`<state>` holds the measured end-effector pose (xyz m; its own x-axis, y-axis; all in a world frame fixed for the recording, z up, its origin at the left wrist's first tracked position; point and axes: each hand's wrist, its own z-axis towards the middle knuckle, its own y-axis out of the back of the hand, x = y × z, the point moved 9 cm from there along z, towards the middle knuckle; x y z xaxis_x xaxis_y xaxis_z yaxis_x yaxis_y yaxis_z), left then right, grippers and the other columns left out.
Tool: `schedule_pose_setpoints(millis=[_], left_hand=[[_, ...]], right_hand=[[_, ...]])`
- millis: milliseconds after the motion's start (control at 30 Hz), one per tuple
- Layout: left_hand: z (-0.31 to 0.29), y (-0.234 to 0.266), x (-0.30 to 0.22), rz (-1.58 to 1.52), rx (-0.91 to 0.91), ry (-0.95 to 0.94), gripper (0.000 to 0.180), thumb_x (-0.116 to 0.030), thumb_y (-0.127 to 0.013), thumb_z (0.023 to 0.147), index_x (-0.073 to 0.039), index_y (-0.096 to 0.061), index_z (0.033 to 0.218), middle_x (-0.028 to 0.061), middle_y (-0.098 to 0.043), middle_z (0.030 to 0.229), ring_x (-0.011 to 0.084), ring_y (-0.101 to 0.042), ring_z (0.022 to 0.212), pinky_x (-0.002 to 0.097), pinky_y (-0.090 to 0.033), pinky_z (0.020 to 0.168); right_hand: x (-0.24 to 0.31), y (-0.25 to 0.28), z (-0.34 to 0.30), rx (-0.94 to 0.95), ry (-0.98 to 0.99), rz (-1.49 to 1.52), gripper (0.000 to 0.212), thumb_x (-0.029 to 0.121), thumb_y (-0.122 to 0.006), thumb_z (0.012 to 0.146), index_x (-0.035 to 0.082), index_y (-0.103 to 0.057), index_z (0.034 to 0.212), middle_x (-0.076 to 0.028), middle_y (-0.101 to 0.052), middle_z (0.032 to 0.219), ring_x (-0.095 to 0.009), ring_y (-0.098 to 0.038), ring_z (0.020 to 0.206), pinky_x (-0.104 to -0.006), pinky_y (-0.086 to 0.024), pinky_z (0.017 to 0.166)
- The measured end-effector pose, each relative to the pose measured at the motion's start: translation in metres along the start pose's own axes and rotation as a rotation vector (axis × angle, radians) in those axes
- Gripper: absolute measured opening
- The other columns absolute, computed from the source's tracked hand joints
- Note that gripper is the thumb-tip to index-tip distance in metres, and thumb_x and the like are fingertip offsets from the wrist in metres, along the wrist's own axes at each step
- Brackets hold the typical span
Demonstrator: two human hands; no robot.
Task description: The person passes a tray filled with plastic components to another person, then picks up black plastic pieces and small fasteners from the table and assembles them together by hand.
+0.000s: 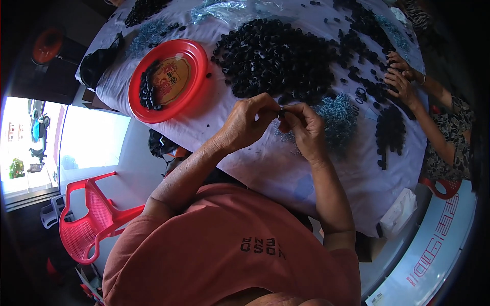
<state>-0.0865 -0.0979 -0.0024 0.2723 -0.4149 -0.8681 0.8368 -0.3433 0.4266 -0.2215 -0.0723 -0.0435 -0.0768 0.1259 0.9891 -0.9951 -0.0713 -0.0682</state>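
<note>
My left hand (244, 123) and my right hand (308, 133) meet over the near side of the table, both closed in a fingertip pinch. Between their fingertips is a small black piece (280, 113), mostly covered by the fingers, so its exact kind is hidden. Just beyond my hands spreads a large heap of small black ridged pieces (275, 58). A tangled pile of thin, clear bluish bits (337, 120) lies beside and partly behind my right hand. Left of my hands sits a round red tray (200, 71), holding a row of black pieces (149, 89) along its left side.
A pale cloth (255, 166) covers the table. At the right, another person's hands (402, 81) touch a strip of black pieces. Clear plastic bags (237, 11) lie at the far edge. A red plastic chair (92, 219) stands at the left, and a tissue pack (399, 211) lies near the right corner.
</note>
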Motion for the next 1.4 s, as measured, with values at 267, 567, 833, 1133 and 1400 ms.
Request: schedule_pose_setpoints(millis=[267, 567, 833, 1133, 1400], left_hand=[[0.001, -0.003, 0.004, -0.055, 0.001, 0.047, 0.007, -0.002, -0.063, 0.086, -0.001, -0.063, 0.093, 0.0126, -0.068, 0.079, 0.0213, -0.069, 0.072, 0.0323, -0.052, 0.063], [-0.002, -0.001, -0.002, -0.052, -0.057, 0.039, 0.007, 0.001, -0.063, 0.085, -0.002, -0.066, 0.091, 0.0116, -0.069, 0.078, 0.0204, -0.069, 0.073, 0.0309, -0.053, 0.063], [-0.007, -0.001, -0.005, 0.069, -0.026, 0.119, 0.005, 0.001, -0.064, 0.088, 0.001, -0.065, 0.093, 0.0109, -0.070, 0.084, 0.0193, -0.071, 0.085, 0.0303, -0.055, 0.073], [-0.004, -0.002, 0.010, -0.131, 0.043, 0.158, 0.019, -0.007, -0.065, 0.089, 0.001, -0.062, 0.106, 0.0123, -0.070, 0.090, 0.0197, -0.070, 0.087, 0.0317, -0.055, 0.075], [-0.005, -0.006, 0.024, -0.310, 0.111, 0.222, 0.030, -0.013, -0.068, 0.091, 0.001, -0.059, 0.116, 0.0077, -0.068, 0.096, 0.0122, -0.064, 0.091, 0.0294, -0.053, 0.081]], right_hand=[[0.003, 0.001, 0.000, 0.004, 0.012, 0.004, 0.007, 0.004, -0.058, 0.096, 0.001, -0.063, 0.100, -0.003, -0.066, 0.079, -0.007, -0.062, 0.067, -0.0229, -0.053, 0.062], [0.004, 0.002, -0.002, -0.002, 0.028, 0.007, 0.007, 0.003, -0.059, 0.095, 0.000, -0.064, 0.099, -0.003, -0.066, 0.078, -0.007, -0.063, 0.068, -0.0230, -0.054, 0.062], [0.005, -0.001, -0.003, -0.016, 0.013, -0.014, 0.007, 0.003, -0.060, 0.095, -0.001, -0.065, 0.097, -0.003, -0.066, 0.075, -0.007, -0.062, 0.066, -0.0233, -0.054, 0.061], [0.007, 0.000, -0.003, -0.043, 0.053, 0.003, 0.010, 0.008, -0.059, 0.097, 0.001, -0.064, 0.101, -0.002, -0.065, 0.075, -0.007, -0.060, 0.064, -0.0219, -0.051, 0.059], [0.005, 0.003, -0.002, -0.048, 0.015, 0.035, 0.013, 0.012, -0.058, 0.098, 0.001, -0.064, 0.103, -0.001, -0.064, 0.075, -0.006, -0.060, 0.066, -0.0213, -0.050, 0.062]])
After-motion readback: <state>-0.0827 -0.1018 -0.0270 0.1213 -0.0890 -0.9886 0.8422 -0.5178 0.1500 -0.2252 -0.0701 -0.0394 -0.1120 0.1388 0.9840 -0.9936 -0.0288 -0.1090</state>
